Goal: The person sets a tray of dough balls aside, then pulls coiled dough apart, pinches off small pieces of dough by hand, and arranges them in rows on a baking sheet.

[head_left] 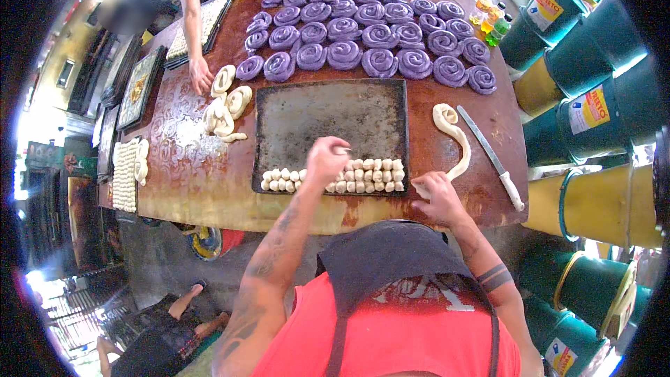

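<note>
A dark, worn baking tray [328, 115] lies before me on the brown table. Rows of small pale dough balls [368, 176] line its near edge. My left hand [328, 160] is over those rows, fingers pinched together; what they hold is too small to make out. Right of the tray, a pale dough rope [460, 150] runs from a coil at its far end toward me. Its near end is in my right hand [440, 197], with the fingers curled round it. A long knife [490, 157] with a white handle rests beside the rope.
Purple dough spirals [342, 29] cover the table's far side. Pale dough coils [227, 108] lie left of the tray, near a co-worker's hand [201, 75]. A tray of dough balls [125, 174] sits at the left edge. Bottles [497, 28] and green drums [593, 42] stand right.
</note>
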The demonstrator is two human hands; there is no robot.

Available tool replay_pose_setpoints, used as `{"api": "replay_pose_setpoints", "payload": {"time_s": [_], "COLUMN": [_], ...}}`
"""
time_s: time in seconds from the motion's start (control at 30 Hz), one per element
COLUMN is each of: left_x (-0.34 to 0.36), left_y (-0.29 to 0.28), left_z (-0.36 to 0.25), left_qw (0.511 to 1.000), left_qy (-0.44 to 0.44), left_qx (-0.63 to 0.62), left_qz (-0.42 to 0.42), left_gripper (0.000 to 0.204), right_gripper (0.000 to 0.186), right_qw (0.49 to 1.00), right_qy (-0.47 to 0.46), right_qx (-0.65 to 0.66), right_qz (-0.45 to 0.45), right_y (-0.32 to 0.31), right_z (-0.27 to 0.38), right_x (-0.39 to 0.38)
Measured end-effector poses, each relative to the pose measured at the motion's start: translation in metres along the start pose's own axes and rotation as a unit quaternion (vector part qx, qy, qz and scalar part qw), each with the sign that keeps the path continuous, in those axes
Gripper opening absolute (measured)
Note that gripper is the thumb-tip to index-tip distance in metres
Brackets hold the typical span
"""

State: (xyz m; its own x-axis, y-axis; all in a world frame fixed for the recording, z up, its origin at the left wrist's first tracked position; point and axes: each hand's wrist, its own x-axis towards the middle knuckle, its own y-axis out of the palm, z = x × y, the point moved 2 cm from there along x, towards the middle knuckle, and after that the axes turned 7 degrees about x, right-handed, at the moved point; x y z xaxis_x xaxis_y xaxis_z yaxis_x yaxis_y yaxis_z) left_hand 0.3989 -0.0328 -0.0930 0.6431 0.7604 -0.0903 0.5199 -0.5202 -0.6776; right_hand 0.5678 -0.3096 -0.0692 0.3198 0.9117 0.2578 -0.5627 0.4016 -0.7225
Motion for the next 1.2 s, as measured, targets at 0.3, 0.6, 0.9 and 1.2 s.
{"api": "replay_pose_setpoints", "payload": {"time_s": [0.3, 0.6, 0.9, 1.2], "left_x": [-0.025, -0.016, -0.031, -0.013], "left_y": [-0.053, 0.047, 0.076, 0.052], "left_z": [0.058, -0.099, -0.118, -0.024], "left_qw": [0.964, 0.953, 0.961, 0.992], "left_qy": [0.03, 0.131, 0.21, 0.024], "left_qx": [0.258, -0.183, -0.1, -0.079], "left_qz": [0.059, 0.203, 0.148, 0.101], "left_gripper": [0.036, 0.024, 0.03, 0.026], "right_gripper": [0.014, 0.021, 0.016, 0.013], "right_qw": [0.747, 0.949, 0.92, 0.958], "right_qy": [0.364, 0.294, 0.281, 0.214], "right_qx": [0.533, 0.1, 0.216, 0.189], "right_qz": [-0.158, -0.059, -0.169, 0.011], "right_y": [-0.025, -0.007, -0.025, -0.01], "right_z": [-0.045, -0.013, 0.042, -0.004], "right_x": [-0.007, 0.017, 0.028, 0.005]}}
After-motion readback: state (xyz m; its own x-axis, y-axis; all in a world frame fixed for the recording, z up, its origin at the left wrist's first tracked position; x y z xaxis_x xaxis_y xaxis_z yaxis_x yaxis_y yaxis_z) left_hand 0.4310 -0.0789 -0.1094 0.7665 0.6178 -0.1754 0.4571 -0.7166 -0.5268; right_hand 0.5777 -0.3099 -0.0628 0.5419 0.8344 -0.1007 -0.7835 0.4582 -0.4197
